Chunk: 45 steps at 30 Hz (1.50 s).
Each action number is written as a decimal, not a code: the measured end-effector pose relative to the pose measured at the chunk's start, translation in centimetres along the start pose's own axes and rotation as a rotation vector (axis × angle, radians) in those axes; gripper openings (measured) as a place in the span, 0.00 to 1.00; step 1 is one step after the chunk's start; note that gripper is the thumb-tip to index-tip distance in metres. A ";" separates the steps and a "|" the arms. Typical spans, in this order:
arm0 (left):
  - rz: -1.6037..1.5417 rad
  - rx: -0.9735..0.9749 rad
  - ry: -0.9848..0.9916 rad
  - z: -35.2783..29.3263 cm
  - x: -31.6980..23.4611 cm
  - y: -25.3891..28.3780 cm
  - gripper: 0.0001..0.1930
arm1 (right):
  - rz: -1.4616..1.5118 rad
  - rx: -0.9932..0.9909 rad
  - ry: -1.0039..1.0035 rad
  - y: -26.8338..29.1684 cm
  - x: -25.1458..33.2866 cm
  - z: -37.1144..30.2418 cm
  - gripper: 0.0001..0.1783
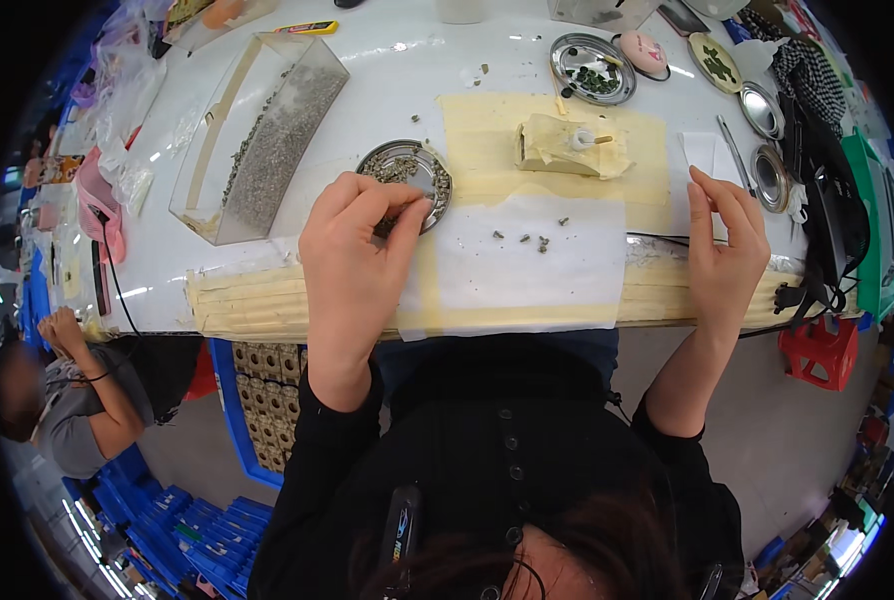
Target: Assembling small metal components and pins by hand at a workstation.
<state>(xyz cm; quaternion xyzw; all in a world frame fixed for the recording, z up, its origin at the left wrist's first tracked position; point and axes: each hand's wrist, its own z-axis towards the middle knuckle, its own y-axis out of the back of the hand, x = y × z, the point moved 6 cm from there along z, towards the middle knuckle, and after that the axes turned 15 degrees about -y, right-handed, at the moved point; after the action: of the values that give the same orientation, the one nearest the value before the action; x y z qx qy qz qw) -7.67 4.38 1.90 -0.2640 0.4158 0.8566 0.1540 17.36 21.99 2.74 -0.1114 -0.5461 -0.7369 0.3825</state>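
Observation:
My left hand (352, 245) is over a round metal dish (441, 190) of small grey-green parts (397, 168). Its thumb and fingertips are pinched together at the dish's near side; whatever lies between them is hidden. On the right, my right hand (729, 245) is raised above the table's front edge, thumb and forefinger closed in a pinch. I cannot make out anything between those tips. Between the hands lies a white paper sheet (517, 285) with several loose small parts (543, 243) on it. Beyond it stands a block wrapped in cream tape (552, 150), with a white piece on top.
Left of the dish, a clear box (192, 205) holds many small grey parts. At the back right are a metal dish of dark green pieces (595, 82), a pink round object (644, 52), and metal lids (762, 110). A person (87, 400) sits at far left.

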 end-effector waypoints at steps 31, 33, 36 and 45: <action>-1.714 -0.055 0.718 -2.9 -3.4 -6.3 0.05 | 0.597 0.190 0.304 -2.7 10.6 -4.8 0.12; -1.681 -0.068 0.681 -2.9 -3.3 -6.2 0.05 | 0.632 0.232 0.255 -2.9 10.2 -4.6 0.11; -1.597 -0.110 0.598 -3.0 -3.3 -5.9 0.07 | 0.653 0.268 0.216 -3.1 9.9 -4.5 0.10; -1.462 -0.181 0.517 -3.1 -2.9 -5.6 0.07 | 0.654 0.264 0.238 -3.4 10.0 -4.7 0.11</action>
<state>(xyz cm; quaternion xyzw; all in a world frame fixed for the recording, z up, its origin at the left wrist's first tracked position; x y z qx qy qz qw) -1.56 5.24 -1.52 -0.6739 0.0873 0.4794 0.5553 9.40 13.73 4.39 -0.1431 -0.5236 -0.5069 0.6696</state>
